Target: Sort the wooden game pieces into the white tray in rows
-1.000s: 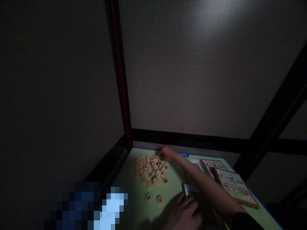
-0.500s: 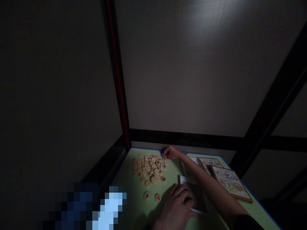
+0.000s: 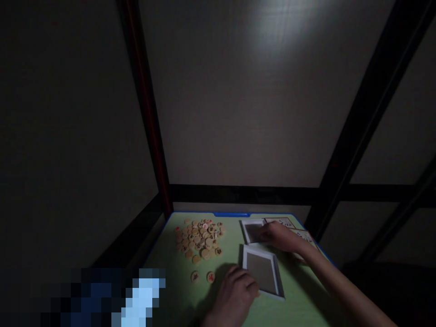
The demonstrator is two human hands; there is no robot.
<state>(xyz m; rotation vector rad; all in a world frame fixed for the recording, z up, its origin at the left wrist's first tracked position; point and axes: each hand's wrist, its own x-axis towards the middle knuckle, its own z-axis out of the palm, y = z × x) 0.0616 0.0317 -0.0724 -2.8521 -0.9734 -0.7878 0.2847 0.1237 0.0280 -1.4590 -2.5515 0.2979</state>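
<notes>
My left hand [image 3: 236, 290] lies low in the middle, fingers bent and close together, at the near left corner of a shallow white box [image 3: 279, 277]. What its fingertips hold, if anything, is hidden. Over a second white box [image 3: 244, 229], farther back, my right hand [image 3: 276, 234] has its fingers closed in a pinch; anything between them is too dark to make out. Left of the boxes spreads a heap of round wooden xiangqi pieces [image 3: 199, 238], some with black or red characters. Two pieces lie apart nearer me, a black-marked one [image 3: 195, 276] and a red-marked one [image 3: 210, 277].
Two printed box lids [image 3: 308, 237] lie at the right, partly behind my right forearm. The green tabletop [image 3: 163, 259] has a blue rim [image 3: 232, 214] at the back. Dark-framed panels [image 3: 238, 113] rise behind the table. A blurred patch covers the lower left.
My right hand has moved from the heap's far right edge to over the far box. My left hand has drawn back from over the near box, uncovering its inside. The view has shifted right.
</notes>
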